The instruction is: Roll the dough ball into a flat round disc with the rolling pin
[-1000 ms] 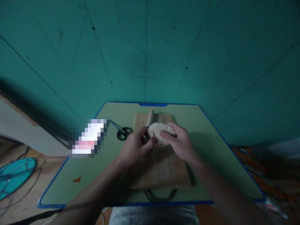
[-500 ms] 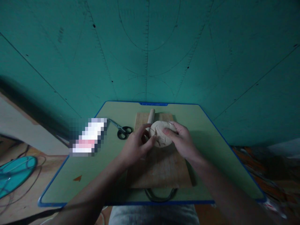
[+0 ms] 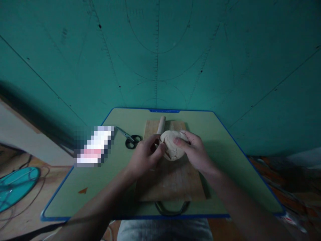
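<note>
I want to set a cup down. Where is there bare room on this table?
The widest patch is on the table, between the wooden board, blue right edge and right forearm. A smaller patch lies between the scissors, orange scrap and left forearm. Mid-board is crowded: left hand and right hand on the pale dough, near the rolling pin.

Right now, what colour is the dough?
The dough looks pale off-white, seen best in the head view.

Dim light falls on a green wall (image 3: 75,63) with dark ruled lines and arcs across the upper frame; a blue-edged table (image 3: 225,150) fills the centre, brownish floor (image 3: 54,175) lower left.
</note>
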`<state>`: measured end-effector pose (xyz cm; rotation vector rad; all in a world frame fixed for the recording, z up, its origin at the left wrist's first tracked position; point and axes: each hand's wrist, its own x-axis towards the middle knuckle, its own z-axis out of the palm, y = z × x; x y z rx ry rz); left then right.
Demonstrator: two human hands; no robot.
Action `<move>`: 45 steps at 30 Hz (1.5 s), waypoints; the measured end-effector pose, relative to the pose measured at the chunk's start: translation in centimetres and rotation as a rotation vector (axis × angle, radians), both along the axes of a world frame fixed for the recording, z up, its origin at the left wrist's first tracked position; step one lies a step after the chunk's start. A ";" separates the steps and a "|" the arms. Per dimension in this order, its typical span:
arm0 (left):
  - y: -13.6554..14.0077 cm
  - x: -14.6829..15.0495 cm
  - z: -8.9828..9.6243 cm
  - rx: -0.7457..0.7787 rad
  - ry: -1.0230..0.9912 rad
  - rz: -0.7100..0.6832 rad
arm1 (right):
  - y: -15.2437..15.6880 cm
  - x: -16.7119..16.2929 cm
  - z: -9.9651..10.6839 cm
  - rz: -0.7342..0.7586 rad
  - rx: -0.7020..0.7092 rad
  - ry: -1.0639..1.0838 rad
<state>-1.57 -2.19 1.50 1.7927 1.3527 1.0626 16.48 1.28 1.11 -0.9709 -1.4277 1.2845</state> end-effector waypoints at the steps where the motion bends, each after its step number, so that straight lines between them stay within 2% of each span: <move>1: 0.0 0.0 0.0 -0.011 -0.024 -0.003 | 0.1 0.0 -0.1 0.004 -0.005 0.002; 6: 0.0 0.0 -0.4 -0.086 -0.145 -0.076 | 0.5 0.4 -0.7 -0.040 -0.002 0.051; 12: 0.0 0.2 -0.7 -0.082 -0.034 -0.079 | 0.3 0.4 -0.3 -0.106 0.064 0.032; 25: -0.3 0.4 -0.4 -0.073 -0.016 -0.103 | 0.4 0.2 -0.4 -0.113 0.066 0.047; 28: -0.3 0.6 -0.5 -0.082 -0.082 -0.077 | 0.4 0.3 -0.3 -0.135 0.073 0.039; 31: -0.3 0.6 -0.5 -0.070 -0.120 0.013 | 0.3 0.3 0.0 -0.176 0.086 0.017; 33: -0.2 0.5 -0.5 -0.059 -0.070 0.039 | 0.1 0.3 0.3 -0.195 0.114 -0.002; 36: -0.1 0.4 -0.6 -0.086 -0.001 0.005 | -0.3 0.2 0.8 -0.203 0.146 -0.026; 45: -0.3 0.5 -0.3 -0.039 0.100 0.025 | -0.4 -0.1 0.7 -0.191 0.136 0.004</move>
